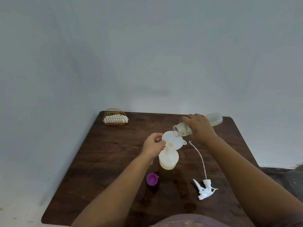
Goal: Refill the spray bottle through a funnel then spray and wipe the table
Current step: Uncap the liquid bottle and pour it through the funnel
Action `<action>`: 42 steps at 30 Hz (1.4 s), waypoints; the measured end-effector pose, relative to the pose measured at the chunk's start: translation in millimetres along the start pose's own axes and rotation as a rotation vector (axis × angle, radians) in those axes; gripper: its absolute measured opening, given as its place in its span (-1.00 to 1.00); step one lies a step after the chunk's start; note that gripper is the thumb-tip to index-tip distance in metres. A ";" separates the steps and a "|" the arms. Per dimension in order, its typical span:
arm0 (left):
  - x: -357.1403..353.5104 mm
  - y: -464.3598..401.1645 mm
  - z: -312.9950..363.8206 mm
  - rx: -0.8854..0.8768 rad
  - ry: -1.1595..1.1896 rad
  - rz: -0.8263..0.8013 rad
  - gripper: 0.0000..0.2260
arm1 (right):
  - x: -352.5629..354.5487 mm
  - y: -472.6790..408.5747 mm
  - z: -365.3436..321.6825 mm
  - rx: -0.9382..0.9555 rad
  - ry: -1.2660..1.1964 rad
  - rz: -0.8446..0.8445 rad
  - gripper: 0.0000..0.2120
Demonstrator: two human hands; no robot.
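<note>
A white translucent spray bottle (pixel 168 158) stands uncapped mid-table with yellowish liquid at its bottom. A white funnel (pixel 174 141) sits in its neck. My left hand (pixel 153 145) pinches the funnel's left rim. My right hand (pixel 199 127) grips a clear refill bottle (pixel 213 120), tipped almost flat, its open mouth over the funnel's far edge. Pale yellow liquid lies in the funnel's throat. The white spray trigger head (pixel 205 189) with its long dip tube lies on the table to the right.
A purple cap (pixel 152 179) sits upside down in front of the spray bottle. A gold wire napkin holder (pixel 115 117) with white napkins stands at the far left corner of the dark wooden table (pixel 114 161). A pale wall rises behind.
</note>
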State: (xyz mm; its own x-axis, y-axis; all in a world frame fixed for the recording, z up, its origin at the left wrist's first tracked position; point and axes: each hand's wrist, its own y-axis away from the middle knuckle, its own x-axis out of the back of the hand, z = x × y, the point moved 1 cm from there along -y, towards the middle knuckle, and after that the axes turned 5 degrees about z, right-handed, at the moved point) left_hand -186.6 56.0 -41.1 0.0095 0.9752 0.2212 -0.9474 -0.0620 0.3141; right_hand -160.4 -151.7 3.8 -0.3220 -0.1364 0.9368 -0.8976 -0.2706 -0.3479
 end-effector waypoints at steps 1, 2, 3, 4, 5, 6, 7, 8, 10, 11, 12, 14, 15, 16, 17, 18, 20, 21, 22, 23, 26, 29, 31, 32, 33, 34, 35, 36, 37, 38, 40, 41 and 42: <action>0.0 -0.2 0.2 0.000 0.001 0.001 -0.68 | 0.0 0.2 0.0 -0.001 0.002 -0.001 -0.58; -0.2 -0.3 0.6 0.000 -0.001 0.004 -0.67 | -0.2 0.3 0.1 -0.002 0.006 -0.003 -0.58; -0.2 0.0 0.9 0.001 -0.005 0.006 -0.67 | -0.5 0.4 0.4 -0.003 0.010 -0.005 -0.58; -0.4 0.1 1.0 0.001 -0.008 0.007 -0.67 | -0.7 0.5 0.6 -0.002 0.010 -0.005 -0.59; -0.4 0.1 0.9 0.002 -0.007 0.007 -0.66 | -0.7 0.5 0.8 -0.003 0.009 -0.004 -0.59; -0.4 0.1 0.6 0.001 -0.006 0.005 -0.66 | -0.4 0.5 0.8 -0.003 0.007 -0.002 -0.60; -0.2 0.3 0.4 0.000 -0.005 0.003 -0.66 | -0.1 0.4 0.7 -0.004 0.005 -0.001 -0.60; 0.0 0.5 0.5 -0.002 -0.006 0.002 -0.66 | 0.3 0.2 0.4 -0.004 0.006 0.000 -0.61; 0.5 0.8 1.0 -0.004 -0.011 0.006 -0.66 | 0.4 -0.1 0.4 -0.003 0.008 -0.004 -0.60; 0.6 0.8 1.3 -0.005 -0.013 0.009 -0.66 | 0.6 -0.2 0.3 -0.002 0.008 -0.007 -0.60; 0.7 0.9 1.6 -0.006 -0.013 0.011 -0.66 | 0.7 -0.3 0.3 -0.003 0.007 -0.009 -0.60; 1.1 1.4 2.0 -0.010 -0.010 0.009 -0.66 | 1.4 -0.2 -0.1 -0.002 0.004 -0.007 -0.61; 1.5 1.6 1.9 -0.011 -0.007 0.009 -0.66 | 1.9 0.0 -0.5 -0.002 0.002 -0.005 -0.61; 1.8 1.7 1.8 -0.012 -0.004 0.010 -0.66 | 2.3 0.2 -0.9 -0.002 -0.002 -0.002 -0.61; 2.1 1.9 1.6 -0.013 0.001 0.010 -0.66 | 2.7 0.4 -1.2 -0.005 -0.006 0.000 -0.62; 2.2 2.1 1.6 -0.014 0.004 0.009 -0.65 | 3.0 0.4 -1.3 -0.007 -0.009 0.004 -0.62; 2.0 2.1 1.4 -0.013 0.003 0.009 -0.65 | 2.9 0.4 -1.1 -0.010 -0.010 0.009 -0.62; 1.7 2.1 1.5 -0.011 0.001 0.007 -0.65 | 2.6 0.4 -0.9 -0.010 -0.011 0.010 -0.62; 1.3 2.3 1.5 -0.009 -0.001 0.006 -0.65 | 2.3 0.4 -0.7 -0.009 -0.014 0.010 -0.62; 1.0 2.2 1.6 -0.008 -0.003 0.006 -0.65 | 2.1 0.4 -0.6 -0.009 -0.018 0.011 -0.62; 0.5 1.8 1.4 -0.009 -0.007 0.005 -0.66 | 1.5 0.4 -0.4 -0.008 -0.017 0.012 -0.60; 0.8 2.0 2.1 -0.010 -0.006 0.001 -0.67 | 1.9 0.4 0.1 -0.012 -0.007 0.002 -0.57; 0.5 1.8 2.6 -0.010 -0.009 0.002 -0.67 | 2.0 0.1 0.5 -0.015 -0.004 -0.004 -0.56; 0.1 1.6 2.8 -0.010 -0.009 0.003 -0.67 | 1.8 0.1 0.8 -0.016 -0.006 -0.005 -0.57; -0.4 1.5 3.0 -0.009 -0.008 0.004 -0.67 | 1.5 0.1 1.1 -0.016 -0.006 -0.005 -0.57; -0.7 1.5 3.2 -0.008 -0.006 0.005 -0.67 | 1.2 0.1 1.5 -0.015 -0.006 -0.006 -0.56; -1.1 1.5 3.4 -0.006 -0.005 0.005 -0.68 | 1.0 -0.1 1.8 -0.015 -0.006 -0.007 -0.56; -1.3 1.4 3.2 -0.005 -0.004 0.005 -0.69 | 1.1 -0.1 2.3 -0.015 -0.007 -0.007 -0.56; -1.6 1.2 2.9 -0.004 -0.001 0.002 -0.69 | 1.3 -0.1 2.6 -0.015 -0.009 -0.006 -0.57; -1.9 0.8 2.6 -0.002 0.000 0.000 -0.69 | 1.7 -0.1 2.8 -0.015 -0.009 -0.004 -0.58; -2.4 0.1 2.5 0.003 -0.005 0.000 -0.69 | 2.5 -0.2 2.8 -0.013 -0.009 -0.003 -0.59; -2.7 -0.6 2.3 0.005 -0.010 0.003 -0.69 | 2.8 -0.1 2.7 -0.012 -0.010 0.001 -0.60; -3.0 -1.0 2.3 0.006 -0.013 0.004 -0.69 | 2.9 0.1 2.9 -0.012 -0.014 0.004 -0.61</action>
State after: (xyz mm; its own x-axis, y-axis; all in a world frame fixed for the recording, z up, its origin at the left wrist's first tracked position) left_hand -184.9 52.7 -40.0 0.0098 0.9721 0.2342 -0.9453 -0.0673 0.3191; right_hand -160.6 -154.9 6.4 -0.3211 -0.1507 0.9350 -0.8999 -0.2590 -0.3508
